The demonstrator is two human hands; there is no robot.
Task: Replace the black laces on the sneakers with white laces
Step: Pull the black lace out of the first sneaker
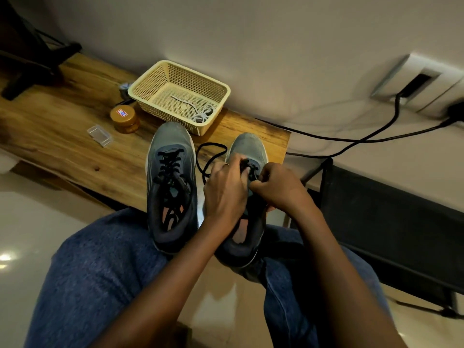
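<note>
Knees in blue jeans up close, and both sneakers sit heels toward the lap on the edge of the wooden table. The left hand is curled over the right sneaker, fingers pinching the black lace near the eyelets, a loose loop trailing out between the shoes. The right hand is curled tight at the same spot, but I can't tell what exactly it's got. The left sneaker is fully laced in black. Further back, a cream basket holds the white laces, with a brown jar and a clear plastic case beside it.
</note>
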